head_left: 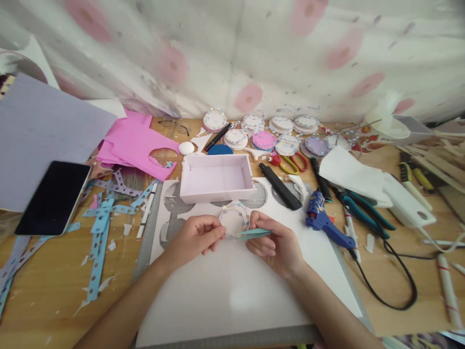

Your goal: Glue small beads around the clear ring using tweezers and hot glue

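Note:
My left hand (pixel 198 237) is closed, thumb and fingertips pinching the left edge of a round clear piece (pixel 234 220) with small pale beads or shapes round its rim. Held in my right hand (pixel 274 240) are teal tweezers (pixel 254 233), their tips pointing left to the lower edge of the round piece. The piece is raised above a white sheet (pixel 232 286). Whether the tweezer tips grip anything is too small to tell. Just beyond both hands stands an open white box (pixel 218 196).
Decorated discs (pixel 264 140) line the back. To the right lie a blue glue gun (pixel 321 218), teal pliers (pixel 365 211) and a looped black cable (pixel 414 291). At left are a phone (pixel 54 198), pink sheets (pixel 136 145) and blue punched strips (pixel 99 252).

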`<act>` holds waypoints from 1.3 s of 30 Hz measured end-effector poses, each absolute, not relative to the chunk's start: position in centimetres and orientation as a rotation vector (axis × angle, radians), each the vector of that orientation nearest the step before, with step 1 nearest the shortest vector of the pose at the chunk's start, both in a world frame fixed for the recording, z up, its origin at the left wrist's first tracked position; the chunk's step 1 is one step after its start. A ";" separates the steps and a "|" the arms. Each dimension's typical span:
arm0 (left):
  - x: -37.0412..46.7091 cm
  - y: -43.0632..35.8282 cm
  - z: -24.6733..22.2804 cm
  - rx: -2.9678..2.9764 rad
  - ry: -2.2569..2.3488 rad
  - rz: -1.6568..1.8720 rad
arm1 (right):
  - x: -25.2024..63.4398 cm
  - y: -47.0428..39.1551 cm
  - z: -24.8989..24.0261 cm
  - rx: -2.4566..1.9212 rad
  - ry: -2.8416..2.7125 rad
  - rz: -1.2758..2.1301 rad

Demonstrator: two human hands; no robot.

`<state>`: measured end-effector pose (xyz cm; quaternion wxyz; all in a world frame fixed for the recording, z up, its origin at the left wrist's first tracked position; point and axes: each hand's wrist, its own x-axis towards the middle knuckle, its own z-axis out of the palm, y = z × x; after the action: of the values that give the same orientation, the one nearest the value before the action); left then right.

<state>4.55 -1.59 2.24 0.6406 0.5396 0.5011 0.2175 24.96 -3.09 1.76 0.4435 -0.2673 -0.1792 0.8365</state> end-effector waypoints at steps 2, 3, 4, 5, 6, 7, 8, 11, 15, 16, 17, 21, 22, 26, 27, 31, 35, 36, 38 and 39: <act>4.6 -1.6 2.3 1.206 1.176 0.514 | 24.8 -3.2 1.7 -0.641 -0.470 2.089; 4.6 -1.6 2.3 1.195 1.196 0.527 | 24.7 -3.2 1.7 -0.631 -0.484 2.097; 4.7 -1.5 2.3 1.188 1.215 0.541 | 24.6 -3.3 1.7 -0.624 -0.495 2.104; 4.7 -1.5 2.3 1.185 1.229 0.557 | 24.6 -3.3 1.7 -0.620 -0.503 2.109; 4.7 -1.5 2.3 1.186 1.237 0.572 | 24.6 -3.3 1.7 -0.618 -0.509 2.112; 4.8 -1.5 2.3 1.187 1.241 0.585 | 24.6 -3.4 1.7 -0.617 -0.509 2.112; 4.8 -1.6 2.3 1.188 1.238 0.594 | 24.6 -3.3 1.7 -0.617 -0.504 2.110; 4.9 -1.7 2.1 1.172 1.220 0.606 | 24.9 -3.2 1.8 -0.625 -0.465 2.097; 4.7 -1.9 1.7 1.113 1.181 0.647 | 25.2 -2.9 2.0 -0.652 -0.385 2.108; 4.6 -1.9 1.7 1.091 1.171 0.658 | 25.3 -2.9 1.9 -0.655 -0.370 2.117; 4.6 -1.8 1.6 1.072 1.165 0.671 | 25.4 -2.8 1.9 -0.658 -0.359 2.128; 4.5 -1.7 1.7 1.024 1.184 0.736 | 25.5 -2.8 1.5 -0.714 -0.352 2.195; 4.5 -1.7 1.7 1.020 1.187 0.744 | 25.5 -2.8 1.5 -0.738 -0.357 2.209; 4.6 -1.8 1.6 1.042 1.164 0.772 | 25.4 -3.0 1.5 -0.820 -0.418 2.183; 4.5 -1.9 1.6 1.047 1.170 0.824 | 25.4 -3.0 1.6 -0.836 -0.441 2.135; 4.2 -2.1 1.6 1.088 1.233 1.179 | 25.6 -3.3 1.7 -0.903 -0.538 1.921; 3.8 -1.9 1.6 1.266 1.235 1.203 | 25.4 -3.4 1.5 -0.913 -0.649 2.073; 3.8 -1.8 1.5 1.305 1.239 1.171 | 25.3 -3.5 1.4 -0.904 -0.674 2.123; 3.8 -1.7 1.4 1.353 1.250 1.107 | 25.1 -3.5 1.4 -0.893 -0.713 2.202; 3.8 -1.6 1.3 1.361 1.255 1.082 | 25.0 -3.5 1.4 -0.896 -0.731 2.223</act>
<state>3.77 -1.61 1.25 0.4782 0.5573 0.5140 0.4433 25.02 -3.50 1.39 0.3127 -0.3396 -0.2770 0.8427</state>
